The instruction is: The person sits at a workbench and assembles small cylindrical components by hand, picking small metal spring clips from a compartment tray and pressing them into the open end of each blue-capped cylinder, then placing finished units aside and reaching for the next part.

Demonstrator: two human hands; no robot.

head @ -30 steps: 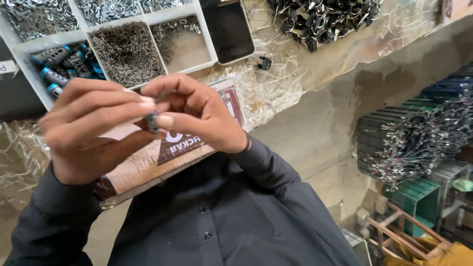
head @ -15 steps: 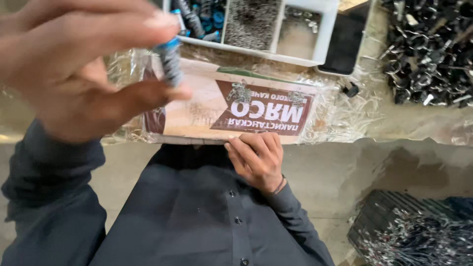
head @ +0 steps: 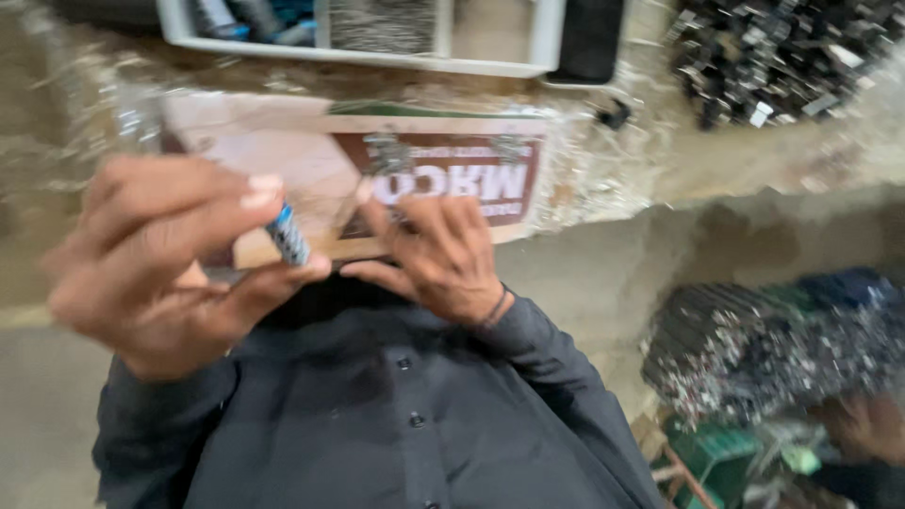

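My left hand [head: 179, 259] is raised close to the camera, pinching a small blue cylinder [head: 287, 236] between thumb and fingertips; the piece stands tilted, its top under my forefinger, its lower end on my thumb. The whole view is blurred, so I cannot make out what the cylinder is beyond its blue and pale bands.

My right hand [head: 438, 254] rests on the near edge of a flat card [head: 330, 174], brown and pale with a printed panel, fingers loosely curled over that edge and holding nothing that I can see. Two small metal pieces [head: 385, 155] lie on the card just beyond those fingers. The card lies on a crinkled clear plastic sheet [head: 603, 179] spread over the bench.

Beyond the card stands a white tray [head: 547, 38] with compartments: one holds blue and grey cylinders [head: 250, 17], the next a heap of fine grey pins [head: 382, 21], the one beside that looks nearly bare. A black phone [head: 589, 38] lies just beside the tray. Further right sits a pile of dark metal clips [head: 782, 57], and a single dark piece [head: 615, 115] lies between phone and card.

Low on the right, off the bench, is a large bundle of wire-like metal parts [head: 773, 344], with green frames [head: 716, 457] below it. My left hand blocks the card's left part.
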